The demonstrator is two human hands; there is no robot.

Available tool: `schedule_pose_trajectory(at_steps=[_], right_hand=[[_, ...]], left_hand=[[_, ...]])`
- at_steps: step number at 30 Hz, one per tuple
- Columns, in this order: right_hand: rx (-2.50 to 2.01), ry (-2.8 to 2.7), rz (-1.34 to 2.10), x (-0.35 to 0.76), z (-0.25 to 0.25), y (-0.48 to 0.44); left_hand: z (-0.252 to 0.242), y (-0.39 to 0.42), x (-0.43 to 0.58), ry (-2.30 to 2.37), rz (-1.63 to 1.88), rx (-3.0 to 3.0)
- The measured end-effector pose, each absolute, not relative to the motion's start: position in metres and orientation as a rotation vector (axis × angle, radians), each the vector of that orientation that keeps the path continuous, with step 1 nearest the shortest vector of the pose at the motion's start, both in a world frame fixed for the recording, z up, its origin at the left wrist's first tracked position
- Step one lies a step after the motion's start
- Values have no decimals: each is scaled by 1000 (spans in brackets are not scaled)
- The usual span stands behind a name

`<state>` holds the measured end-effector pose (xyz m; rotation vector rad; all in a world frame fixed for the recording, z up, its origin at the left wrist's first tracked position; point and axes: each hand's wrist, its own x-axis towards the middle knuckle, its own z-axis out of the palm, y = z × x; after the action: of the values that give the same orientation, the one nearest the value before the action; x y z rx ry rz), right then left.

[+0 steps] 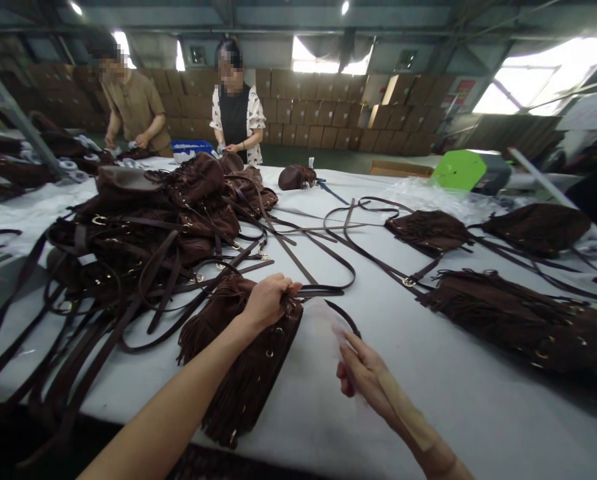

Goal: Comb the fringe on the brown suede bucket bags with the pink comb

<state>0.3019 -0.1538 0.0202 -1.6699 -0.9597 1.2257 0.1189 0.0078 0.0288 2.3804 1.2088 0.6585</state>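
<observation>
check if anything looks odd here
Yes: at left, long flat brown straps beside the heaped brown bags lie tangled, some hanging over the near edge of the white table. No damage shows on the brown fringed bag under the left hand.

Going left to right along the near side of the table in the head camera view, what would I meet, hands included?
Heap of dark brown bags, fringed bag held at its top by the left hand, right hand with thin clear film, larger-looking fringed bag.
</observation>
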Motion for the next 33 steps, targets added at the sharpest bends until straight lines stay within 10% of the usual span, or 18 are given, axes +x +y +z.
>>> schedule_pose_trajectory(at_steps=[14,22,33], right_hand=[[-1292,-914,1521,209,40,-77],[-985,-666,1753,226,57,-94],[-908,-671,1690,223,60,-106]], left_hand=[[82,10,132,1042,200,2574],[80,10,78,835,1343,1627],[-4,-26,115,1129,584,1888]])
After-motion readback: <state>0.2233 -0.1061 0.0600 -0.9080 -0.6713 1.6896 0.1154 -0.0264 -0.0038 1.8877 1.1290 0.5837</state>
